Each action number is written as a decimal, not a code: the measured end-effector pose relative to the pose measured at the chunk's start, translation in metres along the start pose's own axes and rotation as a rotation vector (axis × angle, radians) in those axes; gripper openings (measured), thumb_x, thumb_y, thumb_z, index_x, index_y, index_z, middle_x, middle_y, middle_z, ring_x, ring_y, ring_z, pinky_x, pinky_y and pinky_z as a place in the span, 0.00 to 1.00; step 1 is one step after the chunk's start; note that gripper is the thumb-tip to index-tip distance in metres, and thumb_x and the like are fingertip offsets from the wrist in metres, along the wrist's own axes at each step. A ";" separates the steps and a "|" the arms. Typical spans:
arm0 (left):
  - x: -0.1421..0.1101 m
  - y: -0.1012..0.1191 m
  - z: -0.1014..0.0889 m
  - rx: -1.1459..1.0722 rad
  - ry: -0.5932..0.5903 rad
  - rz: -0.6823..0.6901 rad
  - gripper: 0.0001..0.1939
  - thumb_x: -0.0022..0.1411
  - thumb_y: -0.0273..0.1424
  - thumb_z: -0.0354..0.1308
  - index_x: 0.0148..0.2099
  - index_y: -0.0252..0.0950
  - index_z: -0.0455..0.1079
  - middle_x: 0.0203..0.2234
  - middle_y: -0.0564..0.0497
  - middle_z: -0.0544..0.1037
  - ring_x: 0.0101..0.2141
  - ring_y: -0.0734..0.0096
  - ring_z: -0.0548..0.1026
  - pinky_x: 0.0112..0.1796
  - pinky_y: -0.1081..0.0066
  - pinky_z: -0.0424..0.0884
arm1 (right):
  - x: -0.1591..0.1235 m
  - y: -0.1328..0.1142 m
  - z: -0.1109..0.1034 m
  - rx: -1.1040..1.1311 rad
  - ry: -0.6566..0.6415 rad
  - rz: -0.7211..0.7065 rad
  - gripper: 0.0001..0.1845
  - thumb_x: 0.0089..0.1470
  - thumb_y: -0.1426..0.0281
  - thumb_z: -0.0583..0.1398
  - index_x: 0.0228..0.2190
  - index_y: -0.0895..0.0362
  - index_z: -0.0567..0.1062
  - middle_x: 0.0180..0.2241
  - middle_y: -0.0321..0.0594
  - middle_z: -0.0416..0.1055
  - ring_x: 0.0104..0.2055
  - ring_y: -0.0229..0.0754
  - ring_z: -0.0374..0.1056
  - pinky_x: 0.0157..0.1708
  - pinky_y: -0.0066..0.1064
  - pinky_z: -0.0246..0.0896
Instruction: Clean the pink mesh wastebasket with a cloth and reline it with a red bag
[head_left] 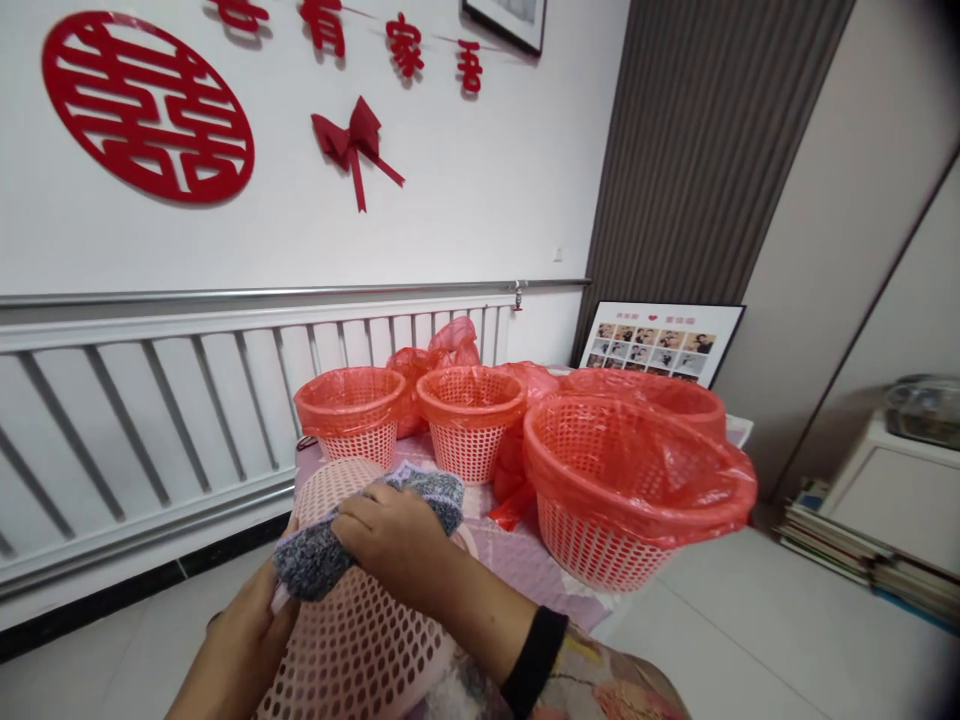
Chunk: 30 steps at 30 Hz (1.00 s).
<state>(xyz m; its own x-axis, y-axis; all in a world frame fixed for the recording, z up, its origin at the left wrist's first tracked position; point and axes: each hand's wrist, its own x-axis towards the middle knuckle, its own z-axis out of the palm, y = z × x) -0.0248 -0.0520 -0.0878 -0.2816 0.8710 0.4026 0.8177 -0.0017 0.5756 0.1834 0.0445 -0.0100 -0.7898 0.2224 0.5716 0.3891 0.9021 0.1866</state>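
A pale pink perforated basket [360,640] is tilted on its side in front of me. My left hand [251,625] holds it at its left side, with most of the fingers hidden behind the basket and the cloth. My right hand [394,540] is closed over a fuzzy grey cloth [315,560] with pale purple edging. That cloth lies pressed against the basket's upper part, one end close to my left hand and the other past my right knuckles.
Beyond stand a left small basket [356,445], a middle small basket [469,450] and a large basket [600,540], all lined with red plastic bags. Another red-lined basket [697,405] is behind. They rest on a purple cloth-covered table [525,560]. A radiator [150,430] runs along the wall.
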 end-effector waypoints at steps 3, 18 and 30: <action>-0.004 -0.003 0.000 -0.057 -0.072 -0.070 0.35 0.68 0.47 0.45 0.72 0.40 0.52 0.63 0.44 0.72 0.61 0.53 0.71 0.60 0.48 0.69 | -0.016 0.016 0.013 0.041 0.057 0.105 0.06 0.67 0.67 0.58 0.44 0.53 0.73 0.46 0.37 0.77 0.44 0.46 0.69 0.34 0.34 0.62; -0.009 -0.011 0.003 -0.084 -0.049 -0.080 0.34 0.65 0.52 0.46 0.69 0.45 0.59 0.66 0.51 0.68 0.64 0.58 0.68 0.65 0.51 0.58 | -0.162 0.013 0.111 0.601 0.422 1.043 0.13 0.56 0.68 0.56 0.42 0.55 0.74 0.38 0.44 0.78 0.42 0.49 0.75 0.42 0.39 0.71; -0.035 -0.017 0.004 -0.271 -0.001 -0.212 0.38 0.62 0.57 0.49 0.69 0.43 0.59 0.67 0.50 0.67 0.66 0.57 0.64 0.65 0.53 0.60 | -0.152 0.008 0.099 0.732 0.557 1.068 0.15 0.57 0.67 0.54 0.44 0.57 0.74 0.39 0.45 0.80 0.40 0.47 0.76 0.42 0.39 0.72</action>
<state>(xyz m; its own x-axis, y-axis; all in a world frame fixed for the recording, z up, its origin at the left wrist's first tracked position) -0.0275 -0.0804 -0.1144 -0.4307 0.8663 0.2530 0.5781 0.0496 0.8145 0.2599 0.0546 -0.1741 0.0806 0.8941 0.4405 0.2063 0.4174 -0.8850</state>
